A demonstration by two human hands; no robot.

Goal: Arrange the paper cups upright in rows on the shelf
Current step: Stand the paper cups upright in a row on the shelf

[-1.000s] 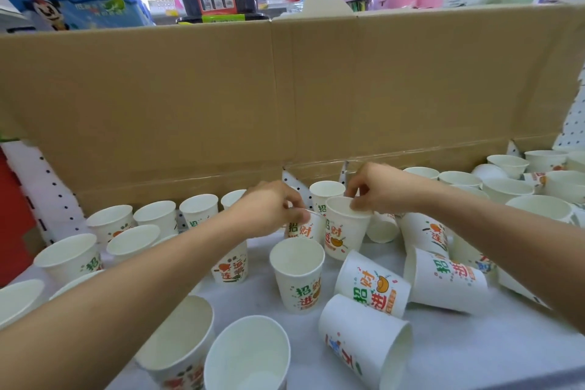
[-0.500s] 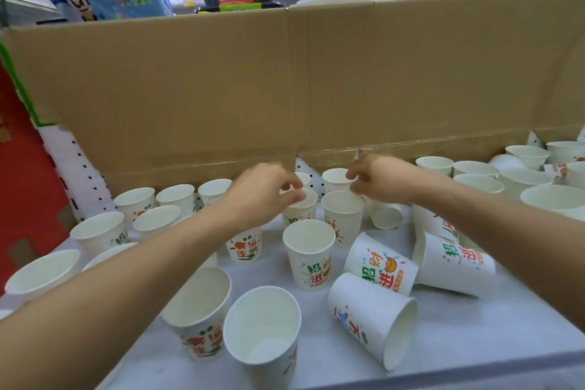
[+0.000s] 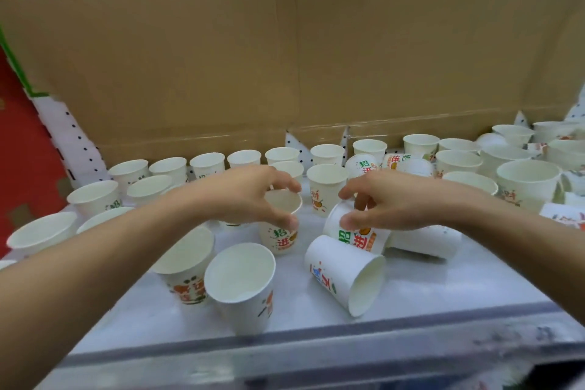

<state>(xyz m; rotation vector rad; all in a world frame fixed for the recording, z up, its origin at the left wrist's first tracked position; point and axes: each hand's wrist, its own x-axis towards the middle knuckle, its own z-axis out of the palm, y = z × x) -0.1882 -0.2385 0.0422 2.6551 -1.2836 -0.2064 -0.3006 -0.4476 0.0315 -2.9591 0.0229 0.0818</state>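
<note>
- Our left grip (image 3: 253, 196) is clasped on the rim of an upright cup (image 3: 278, 241). The fingers curl over the far edge and the thumb presses the near side.
- That cup stands on the shelf (image 3: 443, 291), near its middle.
- Our right grip (image 3: 389, 199) grasps a tipped cup (image 3: 357, 239) lying on its side just right of the upright one. The thumb is on its near side and the fingers curl over the far side.
- A fallen cup (image 3: 342, 275) lies against the tipped one on the near side, its mouth facing near right.
- A third lying cup (image 3: 424, 241) rests under our right wrist.
- At near left we see two standing cups (image 3: 240, 282) side by side.
- A far row of cups (image 3: 243, 158) stands upright along the cardboard wall (image 3: 285, 57).
- The crowded cups (image 3: 525, 177) at far right are blurred; some seem tipped over.
</note>
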